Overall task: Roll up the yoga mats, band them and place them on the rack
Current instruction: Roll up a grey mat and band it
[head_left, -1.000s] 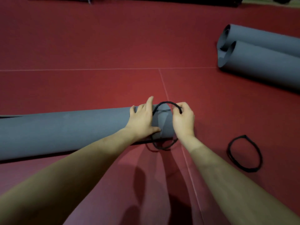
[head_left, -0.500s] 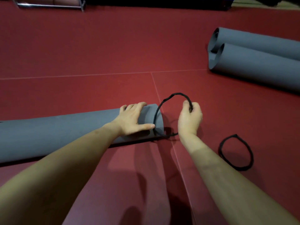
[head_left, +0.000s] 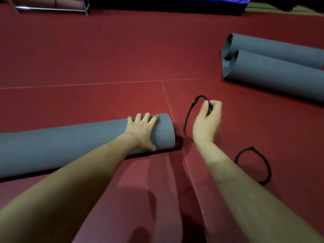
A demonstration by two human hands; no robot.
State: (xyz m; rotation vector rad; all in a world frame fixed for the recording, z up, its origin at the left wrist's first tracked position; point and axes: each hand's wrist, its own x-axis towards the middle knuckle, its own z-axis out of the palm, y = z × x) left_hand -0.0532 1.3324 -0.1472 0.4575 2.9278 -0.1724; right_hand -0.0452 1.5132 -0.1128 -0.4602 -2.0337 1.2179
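Note:
A rolled grey yoga mat (head_left: 70, 142) lies across the red floor at the left. My left hand (head_left: 142, 130) rests flat on top of it near its right end, fingers spread. Just right of that end, my right hand (head_left: 207, 122) pinches a black elastic band (head_left: 188, 116), which hangs as an upright loop clear of the mat. A second black band (head_left: 254, 165) lies flat on the floor at the right. Two more rolled grey mats (head_left: 280, 67) lie side by side at the far right.
A metal rack (head_left: 52, 7) stands at the top left edge of the view, its lower rail visible. A dark blue and black object (head_left: 166, 4) runs along the back. Seams cross the red floor (head_left: 122, 58).
The black band was around the mat's right end a second ago. My right hand has pulled it off to the right, and my left hand has shifted back along the roll.

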